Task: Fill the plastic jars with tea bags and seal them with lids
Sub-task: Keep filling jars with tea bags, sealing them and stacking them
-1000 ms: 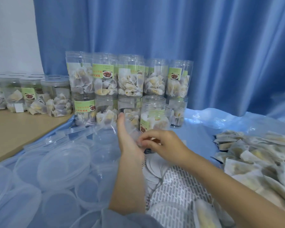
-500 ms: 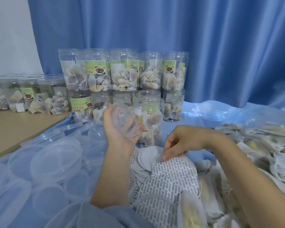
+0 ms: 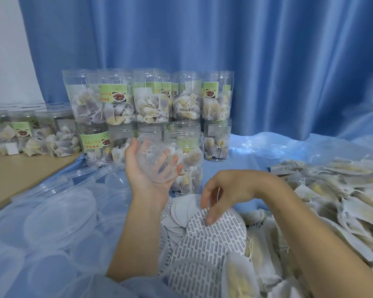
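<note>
Open clear plastic jar of tea bags (image 3: pixel 186 155) at frame centre, left hand (image 3: pixel 151 168) cupping a clear round plastic lid (image 3: pixel 156 162) before it, right hand (image 3: pixel 222 194) pinching a round printed seal liner (image 3: pixel 218 231) below, loose tea bags (image 3: pixel 332 201) right.

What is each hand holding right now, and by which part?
The left hand cups a clear plastic lid by its rim. The right hand pinches a seal liner at its top edge.
</note>
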The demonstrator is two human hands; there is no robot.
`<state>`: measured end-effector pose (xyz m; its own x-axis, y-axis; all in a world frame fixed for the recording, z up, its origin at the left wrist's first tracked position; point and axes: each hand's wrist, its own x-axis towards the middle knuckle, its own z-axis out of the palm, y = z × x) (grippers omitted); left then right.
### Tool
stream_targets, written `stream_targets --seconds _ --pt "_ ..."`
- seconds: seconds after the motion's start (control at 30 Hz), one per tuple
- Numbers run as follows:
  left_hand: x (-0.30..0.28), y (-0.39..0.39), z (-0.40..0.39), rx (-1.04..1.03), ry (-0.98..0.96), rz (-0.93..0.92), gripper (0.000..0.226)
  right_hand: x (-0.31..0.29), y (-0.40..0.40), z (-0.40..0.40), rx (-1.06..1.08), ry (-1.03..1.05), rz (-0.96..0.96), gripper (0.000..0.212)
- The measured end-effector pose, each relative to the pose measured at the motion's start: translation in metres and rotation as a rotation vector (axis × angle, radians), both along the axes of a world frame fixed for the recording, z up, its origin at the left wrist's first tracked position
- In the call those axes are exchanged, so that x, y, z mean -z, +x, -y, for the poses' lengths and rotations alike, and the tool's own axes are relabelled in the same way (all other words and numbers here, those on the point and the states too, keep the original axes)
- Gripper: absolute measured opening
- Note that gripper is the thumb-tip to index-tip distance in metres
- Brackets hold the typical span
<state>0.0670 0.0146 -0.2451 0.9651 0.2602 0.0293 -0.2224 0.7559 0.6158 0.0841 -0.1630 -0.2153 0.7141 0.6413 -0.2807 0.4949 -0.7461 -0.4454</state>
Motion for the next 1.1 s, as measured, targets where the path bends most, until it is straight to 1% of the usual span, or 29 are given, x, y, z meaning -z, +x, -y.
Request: stream_targets --seconds 0.03,0.1,0.13,0.2,0.27,0.33,0.4,0.43,0.5,0.53,0.6,0.63,0.73,0.77,0.83,0.87,0.9,0.93,0.97,1.0,1.03,1.07,1.1 --pt "0.0 0.0 0.0 -0.003 -0.005 0.001 0.057 0.002 -0.001 -0.001 -0.011 -0.059 -0.011 0.025" --pt "0.0 -0.001 0.0 -0.01 -0.017 0.004 0.057 0.003 -0.001 -0.003 -0.006 -0.075 0.062 0.021" --pt "0.0 -0.001 0.001 -0.016 -0.03 0.008 0.056 0.003 0.001 -0.002 0.011 -0.048 0.127 0.02" --pt "-0.001 -0.003 0.001 -0.033 -0.07 0.026 0.052 0.001 0.004 -0.001 0.084 0.032 0.313 0.028" --pt "-0.003 -0.004 0.002 -0.073 -0.076 0.052 0.044 0.0 0.008 0.0 0.209 0.219 0.539 0.035" --pt "-0.004 -0.005 0.005 -0.113 -0.041 0.101 0.032 -0.001 0.008 -0.004 0.332 0.538 0.717 0.022" --pt "-0.006 -0.007 0.008 -0.128 0.003 0.166 0.028 -0.003 0.002 -0.009 0.397 0.876 0.813 0.006" --pt "-0.007 -0.007 0.009 -0.134 0.029 0.19 0.035 -0.005 -0.001 -0.013 0.391 0.99 0.851 0.003" --pt "-0.01 -0.009 0.011 -0.124 0.074 0.251 0.06 -0.006 -0.008 -0.02 0.325 1.088 0.909 0.008" --pt "-0.012 -0.01 0.012 -0.089 0.098 0.304 0.066 -0.005 -0.01 -0.023 0.272 1.093 0.915 0.01" --pt "-0.015 -0.012 0.014 0.013 0.136 0.397 0.063 -0.002 -0.013 -0.029 0.167 1.065 0.866 0.015" --pt "-0.016 -0.014 0.016 0.066 0.144 0.413 0.064 -0.001 -0.014 -0.031 0.134 1.045 0.817 0.018" --pt "-0.017 -0.015 0.018 0.142 0.158 0.372 0.097 0.002 -0.018 -0.036 0.11 0.961 0.694 0.021" --pt "-0.017 -0.015 0.018 0.142 0.151 0.347 0.108 0.001 -0.019 -0.035 0.103 0.951 0.618 0.021" --pt "-0.017 -0.014 0.019 0.125 0.153 0.302 0.132 -0.004 -0.021 -0.03 0.061 0.961 0.372 0.016" --pt "-0.017 -0.013 0.02 0.108 0.156 0.282 0.143 -0.007 -0.021 -0.027 0.035 0.939 0.248 0.019" --pt "-0.016 -0.012 0.02 0.088 0.156 0.25 0.152 -0.009 -0.022 -0.025 -0.003 0.912 0.165 0.02" --pt "-0.014 -0.01 0.021 0.07 0.151 0.214 0.158 -0.008 -0.02 -0.026 -0.053 0.874 0.194 0.016" --pt "-0.013 -0.009 0.021 0.056 0.149 0.186 0.162 -0.007 -0.02 -0.028 -0.066 0.845 0.292 0.01" --pt "-0.012 -0.008 0.022 0.054 0.159 0.176 0.163 -0.004 -0.018 -0.031 -0.035 0.837 0.418 0.012" --pt "-0.012 -0.009 0.024 0.062 0.174 0.188 0.16 -0.002 -0.017 -0.033 0.032 0.88 0.499 0.016" --pt "-0.012 -0.011 0.024 0.068 0.194 0.207 0.152 -0.001 -0.015 -0.035 0.106 0.957 0.528 0.016" --pt "-0.012 -0.012 0.024 0.078 0.209 0.231 0.136 -0.003 -0.013 -0.035 0.182 1.049 0.502 0.013"
